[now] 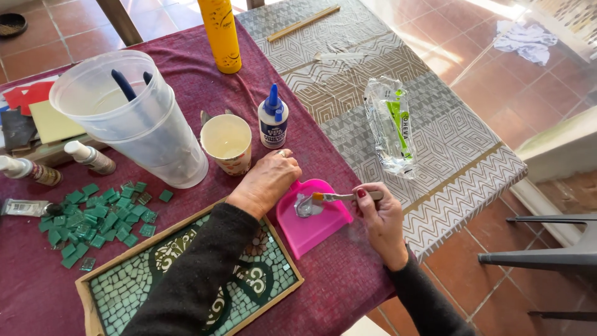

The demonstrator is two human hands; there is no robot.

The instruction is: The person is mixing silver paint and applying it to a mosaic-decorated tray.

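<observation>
My left hand reaches across a framed mosaic tray and grips the back handle of a small pink dustpan lying on the maroon cloth. My right hand holds a small brush by its handle; the bristles rest inside the pan on a little grey pile. The mosaic in the wooden frame has pale green, dark green and white tiles, and my left sleeve hides part of it.
A paper cup, a white glue bottle with a blue cap, a big clear plastic tub, a yellow bottle, loose green tiles and small paint bottles lie nearby. A plastic packet sits on patterned fabric. The table edge is at right, a grey chair beyond.
</observation>
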